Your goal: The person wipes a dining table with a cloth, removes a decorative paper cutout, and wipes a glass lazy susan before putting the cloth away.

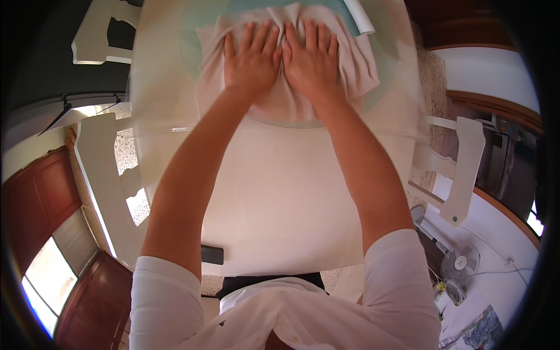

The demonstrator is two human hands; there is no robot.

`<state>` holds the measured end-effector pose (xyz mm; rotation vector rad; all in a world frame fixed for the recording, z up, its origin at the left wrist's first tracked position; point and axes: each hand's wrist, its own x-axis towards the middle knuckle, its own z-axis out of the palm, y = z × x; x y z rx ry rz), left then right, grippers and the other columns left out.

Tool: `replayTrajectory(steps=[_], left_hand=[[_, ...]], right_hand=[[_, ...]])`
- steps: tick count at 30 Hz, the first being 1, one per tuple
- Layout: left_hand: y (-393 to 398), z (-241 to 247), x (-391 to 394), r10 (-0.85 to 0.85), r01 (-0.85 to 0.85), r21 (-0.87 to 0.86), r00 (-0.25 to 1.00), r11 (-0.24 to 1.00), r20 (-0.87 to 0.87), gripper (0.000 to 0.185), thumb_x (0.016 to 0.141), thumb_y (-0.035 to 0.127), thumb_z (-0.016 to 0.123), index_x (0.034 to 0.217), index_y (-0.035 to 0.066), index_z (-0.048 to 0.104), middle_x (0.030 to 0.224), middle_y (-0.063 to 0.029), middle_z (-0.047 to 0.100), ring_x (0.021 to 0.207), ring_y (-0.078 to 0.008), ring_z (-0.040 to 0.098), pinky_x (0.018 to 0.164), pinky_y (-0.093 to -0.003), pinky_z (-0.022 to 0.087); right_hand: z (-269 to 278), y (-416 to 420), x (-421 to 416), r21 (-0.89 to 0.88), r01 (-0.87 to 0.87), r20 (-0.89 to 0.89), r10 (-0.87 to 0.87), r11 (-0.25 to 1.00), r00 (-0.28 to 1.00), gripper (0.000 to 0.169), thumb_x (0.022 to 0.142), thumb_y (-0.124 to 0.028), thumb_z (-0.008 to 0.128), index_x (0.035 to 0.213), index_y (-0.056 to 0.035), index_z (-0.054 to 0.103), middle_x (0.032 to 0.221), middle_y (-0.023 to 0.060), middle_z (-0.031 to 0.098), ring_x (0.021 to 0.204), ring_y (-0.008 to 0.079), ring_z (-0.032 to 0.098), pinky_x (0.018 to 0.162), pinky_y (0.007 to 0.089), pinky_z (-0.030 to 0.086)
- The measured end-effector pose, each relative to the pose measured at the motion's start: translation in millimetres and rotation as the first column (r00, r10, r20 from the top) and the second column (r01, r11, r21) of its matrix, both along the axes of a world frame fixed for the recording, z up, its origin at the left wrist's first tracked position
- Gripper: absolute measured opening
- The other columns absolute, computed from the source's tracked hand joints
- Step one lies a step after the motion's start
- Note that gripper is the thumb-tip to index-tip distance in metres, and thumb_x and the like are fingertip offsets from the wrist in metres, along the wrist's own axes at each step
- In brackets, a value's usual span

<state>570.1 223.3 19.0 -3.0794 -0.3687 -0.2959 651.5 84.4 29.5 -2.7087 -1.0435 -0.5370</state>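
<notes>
Both of my arms reach forward over a light-coloured table point(284, 188). My left hand point(253, 61) lies palm down, fingers spread, on a crumpled pale pink cloth point(262, 103). Beside it my right hand point(310, 61) presses flat on the same cloth, the two thumbs almost touching. Folds run between the hands and to the right of them. Under the cloth shows a round, pale green glass-like surface point(380, 94). A white cylindrical object point(359, 16) lies at the cloth's upper right edge, its far end cut off by the picture.
A dark flat object point(212, 254) lies at the table's near left edge, partly behind my left arm. White chairs stand on the left point(98, 175) and right point(466, 166), with another point(89, 39) at the upper left. A fan point(459, 262) is at the lower right.
</notes>
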Motion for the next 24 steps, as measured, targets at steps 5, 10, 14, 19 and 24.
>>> replayTrajectory(steps=[5, 10, 14, 19, 24], left_hand=[[15, -11, 27, 0.071, -0.07, -0.02, 0.995, 0.997, 0.065, 0.059, 0.119, 0.048, 0.032, 0.174, 0.027, 0.04, 0.184, 0.0036, 0.032, 0.17, -0.0273, 0.026, 0.134, -0.0682, 0.013], [-42, 6, -65, -0.128, 0.124, -0.05, 0.987, 0.991, -0.095, 0.061, 0.116, 0.045, 0.046, 0.172, 0.021, 0.044, 0.183, -0.0035, 0.033, 0.17, -0.033, 0.025, 0.132, -0.071, 0.02], [-56, 11, -94, -0.199, 0.191, -0.139, 0.979, 0.972, -0.042, 0.061, 0.115, 0.047, 0.049, 0.171, 0.021, 0.048, 0.182, 0.0005, 0.035, 0.169, -0.0271, 0.028, 0.133, -0.0691, 0.019], [40, 1, -90, -0.034, 0.034, 0.09, 0.999, 0.995, -0.004, 0.057, 0.114, 0.042, 0.052, 0.167, 0.021, 0.053, 0.178, 0.0018, 0.045, 0.164, -0.0263, 0.041, 0.13, -0.0661, 0.029], [93, -9, -102, 0.049, -0.037, 0.135, 0.994, 0.99, -0.094, 0.064, 0.113, 0.039, 0.052, 0.173, 0.017, 0.043, 0.184, -0.0005, 0.033, 0.17, -0.0261, 0.027, 0.133, -0.0684, 0.019]], right_hand=[[-18, 11, 21, 0.033, 0.02, -0.005, -0.02, 0.999, 1.0, 0.05, 0.111, -0.042, 0.056, 0.159, -0.0271, 0.06, 0.167, 0.0152, 0.05, 0.156, 0.0428, 0.042, 0.129, 0.0601, 0.032], [2, -71, -48, -0.012, -0.108, -0.188, 0.104, 0.994, 0.977, 0.052, 0.108, -0.044, 0.062, 0.157, -0.0264, 0.063, 0.169, 0.0171, 0.049, 0.157, 0.0442, 0.044, 0.124, 0.0567, 0.04], [5, -96, -77, -0.049, -0.128, -0.266, 0.111, 0.991, 0.958, 0.057, 0.108, -0.045, 0.062, 0.161, -0.0252, 0.06, 0.174, 0.0238, 0.042, 0.161, 0.0472, 0.038, 0.127, 0.0608, 0.035], [-1, 5, -89, 0.032, -0.174, -0.194, 0.177, 0.984, 0.965, 0.059, 0.109, -0.045, 0.058, 0.164, -0.0229, 0.057, 0.174, 0.0294, 0.04, 0.163, 0.0524, 0.033, 0.133, 0.0706, 0.015], [-5, 67, -94, 0.133, -0.231, -0.233, 0.257, 0.964, 0.938, 0.055, 0.11, -0.04, 0.058, 0.163, -0.0229, 0.058, 0.176, 0.0196, 0.04, 0.165, 0.0426, 0.033, 0.134, 0.0664, 0.017]])
